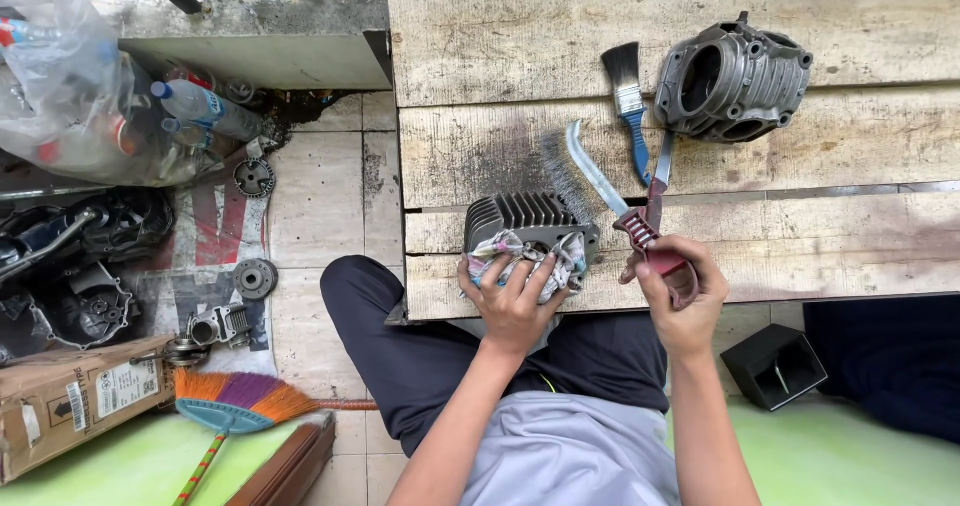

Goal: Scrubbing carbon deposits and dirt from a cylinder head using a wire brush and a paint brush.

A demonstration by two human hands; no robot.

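Observation:
My left hand [512, 296] presses a crumpled, stained rag [528, 256] against a dark finned engine cylinder [525, 221] that rests at the near edge of a worn wooden plank bench [800, 236]. My right hand [678, 291] grips the red handle of a wire brush [605, 188]. Its bristle head points up and left, just beside the cylinder's fins. A second tool with a red handle and a flat metal blade [660, 171] lies under or beside the brush handle; I cannot tell if my hand holds it too.
A grey engine cylinder casting [732, 78] and a blue-handled paintbrush [630, 106] lie further back on the bench. On the tiled floor at left are engine parts [90, 266], a bag of plastic bottles [90, 96], a cardboard box [70, 401] and a colourful broom [235, 406]. A black box [773, 366] sits at right.

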